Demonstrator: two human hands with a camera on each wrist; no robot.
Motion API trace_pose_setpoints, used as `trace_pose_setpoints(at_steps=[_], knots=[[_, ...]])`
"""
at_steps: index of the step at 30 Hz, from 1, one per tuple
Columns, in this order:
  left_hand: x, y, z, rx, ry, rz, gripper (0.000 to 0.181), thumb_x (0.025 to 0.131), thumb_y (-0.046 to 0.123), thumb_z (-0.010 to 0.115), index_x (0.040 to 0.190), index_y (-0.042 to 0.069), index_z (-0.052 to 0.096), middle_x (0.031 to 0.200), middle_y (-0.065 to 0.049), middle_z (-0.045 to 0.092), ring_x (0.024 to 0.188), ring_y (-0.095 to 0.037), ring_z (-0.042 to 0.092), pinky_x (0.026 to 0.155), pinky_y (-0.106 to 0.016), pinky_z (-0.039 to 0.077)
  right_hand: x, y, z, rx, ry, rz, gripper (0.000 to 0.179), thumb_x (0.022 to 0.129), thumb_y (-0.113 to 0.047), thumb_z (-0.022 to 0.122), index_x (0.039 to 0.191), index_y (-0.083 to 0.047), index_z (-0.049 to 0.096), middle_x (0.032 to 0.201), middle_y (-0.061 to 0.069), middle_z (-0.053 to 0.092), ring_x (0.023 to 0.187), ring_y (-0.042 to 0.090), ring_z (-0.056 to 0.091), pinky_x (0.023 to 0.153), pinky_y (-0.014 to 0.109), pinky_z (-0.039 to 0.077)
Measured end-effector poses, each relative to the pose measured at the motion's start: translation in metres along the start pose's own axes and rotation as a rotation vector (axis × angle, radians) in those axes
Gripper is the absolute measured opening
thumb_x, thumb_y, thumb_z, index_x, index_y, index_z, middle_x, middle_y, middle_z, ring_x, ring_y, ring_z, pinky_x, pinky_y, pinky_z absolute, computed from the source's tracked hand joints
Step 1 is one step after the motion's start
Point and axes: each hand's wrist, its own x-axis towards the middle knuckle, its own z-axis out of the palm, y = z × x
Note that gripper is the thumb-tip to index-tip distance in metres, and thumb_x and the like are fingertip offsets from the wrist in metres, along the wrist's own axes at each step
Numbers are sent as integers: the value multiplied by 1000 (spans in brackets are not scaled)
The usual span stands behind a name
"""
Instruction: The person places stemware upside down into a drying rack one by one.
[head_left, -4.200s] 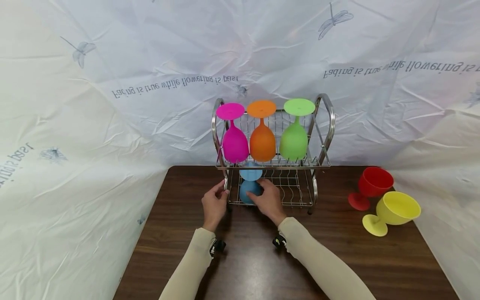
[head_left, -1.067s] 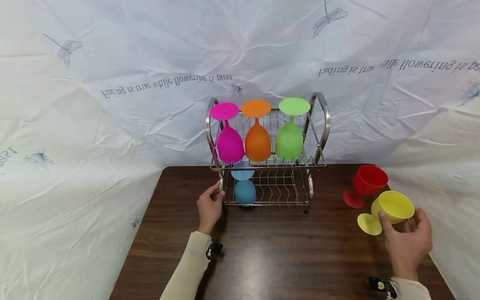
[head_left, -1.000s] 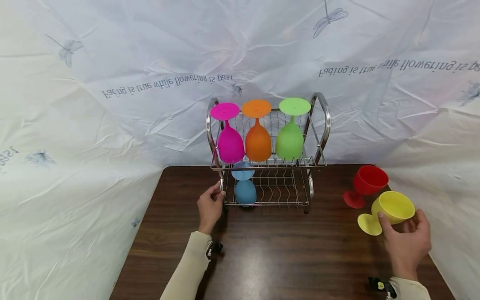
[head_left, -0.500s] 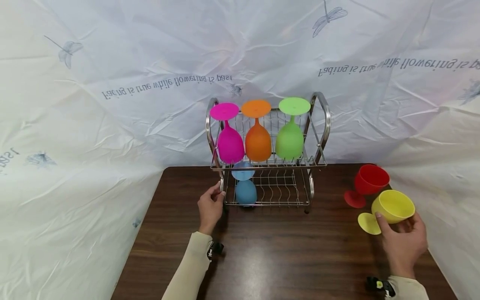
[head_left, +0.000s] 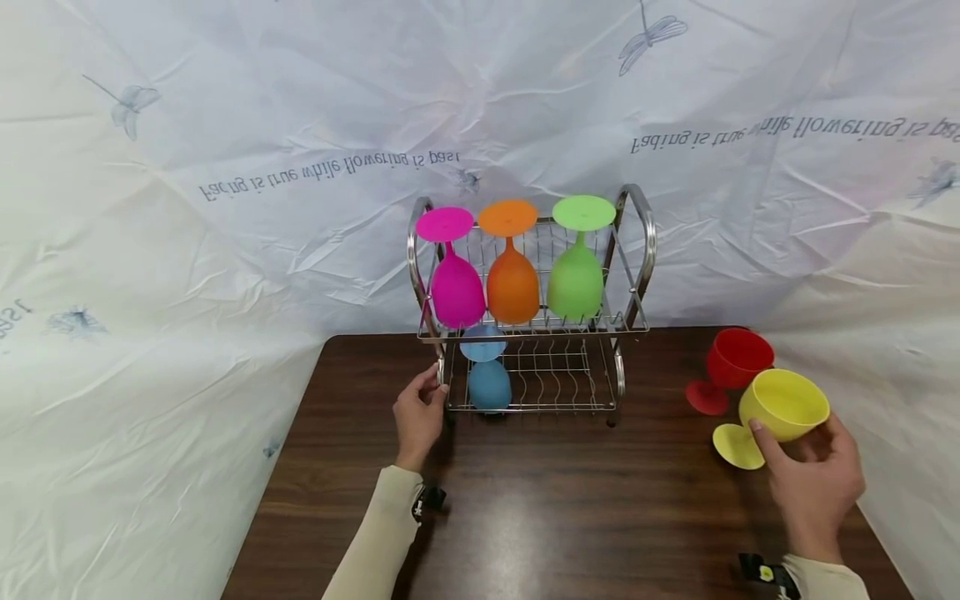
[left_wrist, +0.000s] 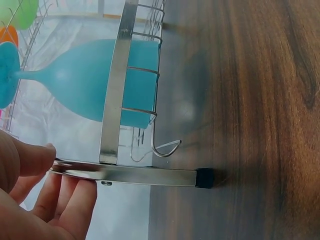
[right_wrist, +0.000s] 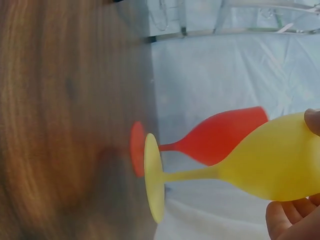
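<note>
My left hand (head_left: 418, 419) pinches the left upright of the metal dish rack (head_left: 633, 333); in the left wrist view thumb and fingers close on that post (left_wrist: 130, 173). Over at the right, my right hand (head_left: 817, 483) holds the yellow goblet (head_left: 776, 407) by its bowl, thumb on the near side. The goblet is upright, and its foot (right_wrist: 153, 177) looks slightly above the table. Just behind it stands a red goblet (head_left: 738, 358), upright on the table. A blue goblet (head_left: 489, 385) sits upside down at the left of the rack's lower tier.
Magenta (head_left: 457, 292), orange (head_left: 513, 287) and light green (head_left: 575, 287) goblets stand upside down in a row on the upper tier. The dark wood table (head_left: 585, 500) meets a white printed sheet (head_left: 300, 250) hanging behind and at both sides.
My right hand has left the blue goblet in the rack, moved right and taken hold of the yellow goblet, whose bowl has just risen slightly. My left hand has stayed on the rack.
</note>
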Motion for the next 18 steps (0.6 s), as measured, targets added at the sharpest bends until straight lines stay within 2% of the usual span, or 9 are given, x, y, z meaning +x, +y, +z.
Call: trace_pose_setpoints(at_steps=[6,11,15,18], knots=[[0,2,-4,18,-8,9,41,97,9,77,137,19,73,109,-8,79,96,-22,77,84,-39,65,-10,-20,-2,-26,-25,-100,81,77,-9,94,148,-26,61,137,-18,61,112,-6,58,98,6,49],[-5,8,-8,78,-14,65,38,96,14,79,133,12,74,110,-9,77,99,-22,75,85,-39,66,-21,-33,2,-24,-69,-206,81,73,-3,95,145,-23,65,126,-25,59,110,-9,59,91,2,48],[-13,17,-14,133,-6,117,39,95,18,80,133,8,73,110,-10,75,98,-23,75,81,-40,66,-27,-39,7,-3,-144,-371,88,63,5,97,143,-17,68,127,-21,64,110,-10,61,91,1,48],[-20,25,-17,144,-7,143,41,94,19,81,132,6,73,107,-13,75,96,-25,76,81,-43,66,-32,-47,11,20,-208,-510,95,54,9,98,142,-13,69,131,-10,70,110,-11,62,91,0,47]])
